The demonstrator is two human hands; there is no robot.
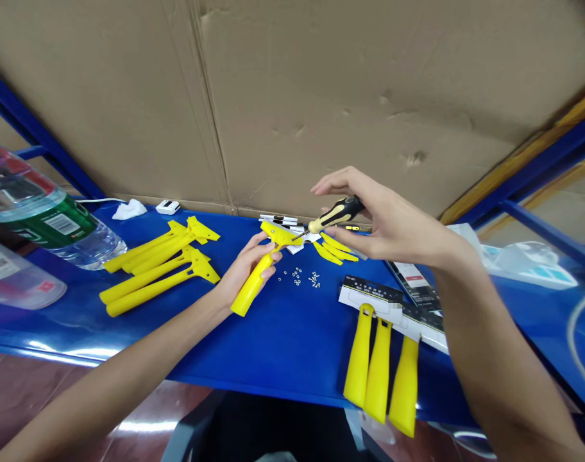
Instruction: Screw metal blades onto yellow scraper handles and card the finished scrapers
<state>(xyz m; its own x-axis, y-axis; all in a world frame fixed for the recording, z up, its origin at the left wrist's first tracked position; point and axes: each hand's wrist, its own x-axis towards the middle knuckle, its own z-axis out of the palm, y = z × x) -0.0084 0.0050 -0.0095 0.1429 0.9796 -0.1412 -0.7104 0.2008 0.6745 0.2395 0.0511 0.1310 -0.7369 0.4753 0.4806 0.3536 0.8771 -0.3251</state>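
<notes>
My left hand (pixel 247 269) is closed around the handle of a yellow plastic scraper (pixel 249 292), its wide head tilted up and away from me. In my right hand (pixel 379 224) is a screwdriver (pixel 338 213) with a black and cream handle, gripped with the thumb below and some fingers lifted off. The screwdriver's shaft points left and its tip meets the scraper's head; the exact contact is too small to make out. Just beyond the left hand, small nuts (pixel 297 276) and screws (pixel 314 280) lie loose on the blue table (pixel 273 353).
Several assembled yellow scrapers (pixel 160 282) lie at left, near a large water bottle (pixel 47 205) and a clear plastic cup (pixel 18 276). Yellow handles (pixel 380 372) rest on printed packaging (pixel 369 295) at right. Flat yellow pieces (pixel 331 249) lie at the back, before a cardboard wall (pixel 321 96).
</notes>
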